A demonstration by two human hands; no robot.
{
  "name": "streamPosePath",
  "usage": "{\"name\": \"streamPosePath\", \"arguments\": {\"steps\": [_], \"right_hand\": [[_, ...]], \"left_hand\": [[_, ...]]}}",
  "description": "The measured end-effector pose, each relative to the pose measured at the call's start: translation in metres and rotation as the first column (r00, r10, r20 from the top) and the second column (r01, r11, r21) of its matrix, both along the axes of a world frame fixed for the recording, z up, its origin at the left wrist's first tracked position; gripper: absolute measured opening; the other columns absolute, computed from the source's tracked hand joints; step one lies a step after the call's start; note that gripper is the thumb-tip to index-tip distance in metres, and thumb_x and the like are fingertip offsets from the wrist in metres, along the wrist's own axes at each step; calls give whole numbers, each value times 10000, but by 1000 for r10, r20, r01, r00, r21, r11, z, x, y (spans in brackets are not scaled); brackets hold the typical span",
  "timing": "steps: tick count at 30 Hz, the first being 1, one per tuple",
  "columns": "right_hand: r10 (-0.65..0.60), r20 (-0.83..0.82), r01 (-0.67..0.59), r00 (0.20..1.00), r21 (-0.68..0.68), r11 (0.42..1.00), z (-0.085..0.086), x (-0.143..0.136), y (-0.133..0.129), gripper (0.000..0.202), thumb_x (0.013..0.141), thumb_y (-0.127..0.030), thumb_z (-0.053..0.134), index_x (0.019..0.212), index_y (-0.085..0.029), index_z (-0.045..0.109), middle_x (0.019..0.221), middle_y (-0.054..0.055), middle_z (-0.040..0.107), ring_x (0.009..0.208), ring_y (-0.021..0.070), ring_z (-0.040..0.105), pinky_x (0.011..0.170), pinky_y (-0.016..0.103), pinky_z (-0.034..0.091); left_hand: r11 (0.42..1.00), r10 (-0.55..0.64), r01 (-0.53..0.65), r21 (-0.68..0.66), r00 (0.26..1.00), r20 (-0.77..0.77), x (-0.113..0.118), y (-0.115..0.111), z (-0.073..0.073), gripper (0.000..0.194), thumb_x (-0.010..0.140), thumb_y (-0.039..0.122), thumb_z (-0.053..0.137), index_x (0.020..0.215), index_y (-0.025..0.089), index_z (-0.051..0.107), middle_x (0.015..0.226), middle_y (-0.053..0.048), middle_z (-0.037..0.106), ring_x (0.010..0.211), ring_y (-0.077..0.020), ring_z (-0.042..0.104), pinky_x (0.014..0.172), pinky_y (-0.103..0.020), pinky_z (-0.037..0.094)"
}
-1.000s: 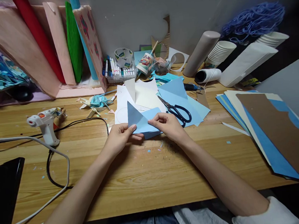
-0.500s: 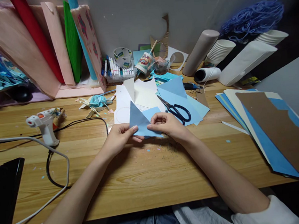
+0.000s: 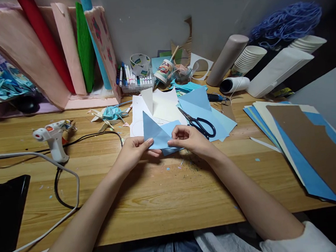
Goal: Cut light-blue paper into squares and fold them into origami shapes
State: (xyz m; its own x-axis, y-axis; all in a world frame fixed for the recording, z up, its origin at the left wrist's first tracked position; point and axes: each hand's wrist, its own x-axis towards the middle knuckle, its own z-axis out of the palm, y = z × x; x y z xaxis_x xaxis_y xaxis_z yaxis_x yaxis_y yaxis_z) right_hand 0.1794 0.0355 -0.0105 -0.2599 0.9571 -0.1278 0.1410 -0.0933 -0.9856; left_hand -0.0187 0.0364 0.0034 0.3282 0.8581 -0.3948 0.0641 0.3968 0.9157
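Note:
Between my two hands is a folded piece of blue paper (image 3: 154, 135), triangular in outline, raised just above the near edge of other sheets. My left hand (image 3: 136, 149) is closed on its left corner, thumb on top and fingers underneath. At the right corner, my right hand (image 3: 188, 139) pinches the paper between thumb and curled fingers. Black-handled scissors (image 3: 201, 125) lie beyond my right hand on light blue sheets (image 3: 220, 123). White paper (image 3: 137, 113) with a faint drawn curve lies behind the folded piece.
A white glue gun (image 3: 54, 140) stands at left, with a grey cable (image 3: 78, 181) crossing the table near my left forearm. Stacked coloured card (image 3: 291, 162) hangs over the right edge. Markers (image 3: 131, 80), a tape roll (image 3: 140, 64) and paper cups (image 3: 247, 60) line the back.
The folded paper has tilted flatter, its right corner now between my right thumb and fingers. Both hands keep their hold. The whole view has shifted slightly.

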Motion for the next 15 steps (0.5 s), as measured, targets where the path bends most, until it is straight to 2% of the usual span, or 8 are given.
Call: {"name": "streamPosePath", "arguments": {"steps": [3, 5, 10, 15], "right_hand": [[-17, 39, 18, 999, -18, 1000, 0, 0, -1, 263, 645, -350, 702, 666, -168, 514, 524, -79, 414, 452, 44, 349, 440, 202, 240], [-24, 54, 26, 998, -40, 999, 1, 0, -2, 262, 645, -346, 703, 651, -169, 509, 481, -90, 397, 421, 41, 350, 424, 197, 240], [8, -30, -12, 1000, -130, 991, -1, 1, -1, 254, 630, -335, 715, 692, -166, 537, 562, -22, 603, 528, 100, 566, 534, 235, 444], [16, -55, -23, 998, -118, 993, -3, 4, 2, 220, 698, -343, 654, 778, -140, 624, 650, 16, 648, 558, 102, 586, 592, 259, 491]], "left_hand": [[1000, 1, -1, -8, 1000, 5, 0, 0, 0, 278, 703, 369, 659, 727, 95, 620, 706, -122, 717, 606, -203, 678, 591, -291, 546], [1000, 8, -8, -5, 1000, 4, 0, 0, 0, 276, 702, 365, 659, 725, 93, 618, 701, -121, 717, 604, -204, 678, 592, -294, 546], [999, 40, -40, -1, 999, 1, 0, 1, 0, 285, 692, 368, 670, 710, 90, 609, 706, -130, 715, 591, -210, 675, 583, -308, 544], [999, 30, -29, -35, 999, 29, -1, 1, -1, 284, 704, 355, 667, 761, 83, 613, 725, -131, 716, 613, -202, 677, 598, -295, 544]]}}
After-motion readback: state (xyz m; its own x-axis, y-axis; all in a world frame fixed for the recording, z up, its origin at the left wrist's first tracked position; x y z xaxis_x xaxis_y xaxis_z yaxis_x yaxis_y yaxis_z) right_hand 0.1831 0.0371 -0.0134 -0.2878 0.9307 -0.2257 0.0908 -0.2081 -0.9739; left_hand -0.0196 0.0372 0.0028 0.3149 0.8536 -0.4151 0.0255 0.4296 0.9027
